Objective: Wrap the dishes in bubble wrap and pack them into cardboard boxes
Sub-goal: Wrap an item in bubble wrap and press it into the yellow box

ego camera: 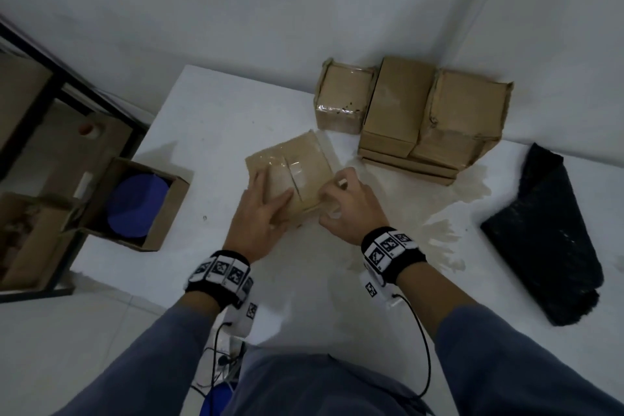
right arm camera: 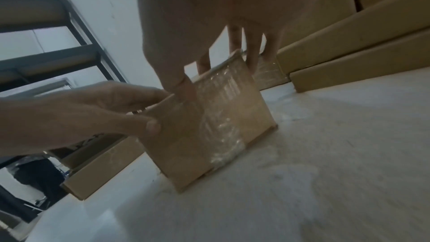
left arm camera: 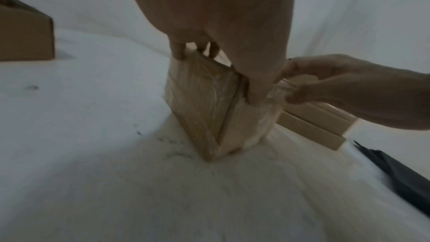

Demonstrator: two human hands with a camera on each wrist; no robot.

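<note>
Left hand: fingers straight and together, laid flat on the lid of the small cardboard box, thumb against its near edge; it presses the lid down and pinches nothing. Right hand: fingers curled, thumb and fingertips clamped on a loose end of clear tape at the box's right side. Box: closed, taped across the top seam, standing on the white table between both hands. Step in hand, as judged: sealing the box. To do it well, the flat hand should hold the flaps level while the other draws the tape taut over the edge and smooths it down the side, avoiding creases. Beyond: stack of sealed boxes near the wall; open box holding something blue to the left; black bundle to the right
</note>
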